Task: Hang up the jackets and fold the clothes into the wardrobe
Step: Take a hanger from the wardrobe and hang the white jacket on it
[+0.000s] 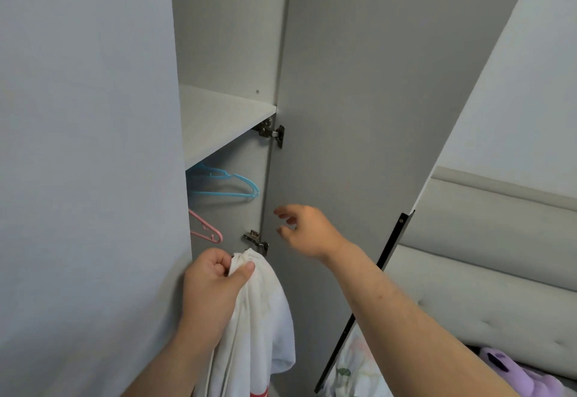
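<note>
Here the left hand [215, 284] pinches a white red-striped fabric garment [265, 318], right hand [307, 231] loosely spread before the grey wardrobe door [359, 100].

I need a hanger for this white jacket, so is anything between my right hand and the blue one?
Nothing visible does. The right hand is open, and the blue hanger hangs under the shelf, up and left of it, with only air between.

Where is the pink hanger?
In the head view, the pink hanger hangs inside the wardrobe at left, just below the blue hanger and above the left hand.
</note>
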The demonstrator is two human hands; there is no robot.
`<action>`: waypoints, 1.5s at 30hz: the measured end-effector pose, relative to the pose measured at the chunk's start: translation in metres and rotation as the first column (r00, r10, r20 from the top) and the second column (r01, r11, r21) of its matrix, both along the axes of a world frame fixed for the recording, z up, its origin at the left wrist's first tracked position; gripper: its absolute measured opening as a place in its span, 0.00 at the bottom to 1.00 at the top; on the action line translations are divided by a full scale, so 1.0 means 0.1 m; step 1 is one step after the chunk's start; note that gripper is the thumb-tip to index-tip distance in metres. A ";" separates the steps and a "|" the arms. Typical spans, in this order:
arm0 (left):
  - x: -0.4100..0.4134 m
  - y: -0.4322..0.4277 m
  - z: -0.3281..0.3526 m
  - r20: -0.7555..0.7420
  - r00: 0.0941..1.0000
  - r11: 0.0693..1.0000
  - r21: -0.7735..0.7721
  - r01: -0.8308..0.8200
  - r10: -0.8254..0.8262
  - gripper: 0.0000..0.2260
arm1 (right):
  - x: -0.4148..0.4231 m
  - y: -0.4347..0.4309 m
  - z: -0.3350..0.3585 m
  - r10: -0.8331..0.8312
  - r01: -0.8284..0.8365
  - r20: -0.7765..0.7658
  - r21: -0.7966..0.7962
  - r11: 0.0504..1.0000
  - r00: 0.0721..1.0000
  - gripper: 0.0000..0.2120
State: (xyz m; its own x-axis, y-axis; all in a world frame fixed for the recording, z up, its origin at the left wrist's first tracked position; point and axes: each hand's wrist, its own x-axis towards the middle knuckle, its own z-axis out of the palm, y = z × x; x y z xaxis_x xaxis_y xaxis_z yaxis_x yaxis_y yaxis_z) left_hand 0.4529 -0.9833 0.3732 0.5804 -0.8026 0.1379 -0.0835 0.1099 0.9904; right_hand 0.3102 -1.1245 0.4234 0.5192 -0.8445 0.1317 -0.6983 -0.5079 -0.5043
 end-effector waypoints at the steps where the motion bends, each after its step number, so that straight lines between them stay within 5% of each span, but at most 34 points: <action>1: 0.00 -0.06 0.00 0.016 1.000 1.000 0.012 -0.016 0.016 0.17 | 0.07 -0.15 -0.02 0.020 -0.020 0.006 0.004 1.000 1.000 0.20; 10: 0.15 -0.58 -0.04 0.169 0.966 0.969 0.116 -0.217 0.196 0.17 | 0.84 -1.44 -0.20 0.144 -0.145 -0.027 -0.072 0.987 0.989 0.24; 20: 0.27 -0.98 -0.15 0.063 0.958 0.945 0.160 -0.285 0.278 0.16 | 1.45 -2.31 -0.59 0.116 -0.116 -0.026 0.021 0.993 0.993 0.34; 27: 0.31 -1.11 -0.11 0.039 0.953 0.946 0.117 -0.302 0.299 0.16 | 1.60 -2.48 -0.81 0.119 -0.129 0.081 0.133 0.983 0.990 0.13; 36: 0.43 -1.17 -0.22 -0.008 0.945 0.937 0.138 -0.322 0.326 0.15 | 1.78 -2.24 -0.96 0.139 -0.216 0.216 0.391 0.895 0.966 0.11; 40: 0.45 -1.15 -0.22 0.006 0.940 0.930 0.146 -0.338 0.340 0.15 | 1.83 -2.08 -1.11 0.149 -0.195 0.152 0.362 0.912 0.977 0.05; 45: 0.45 -1.16 -0.21 -0.005 0.928 0.920 0.139 -0.367 0.372 0.17 | 1.79 -2.01 -1.12 0.077 -0.127 0.162 0.326 0.937 0.984 0.11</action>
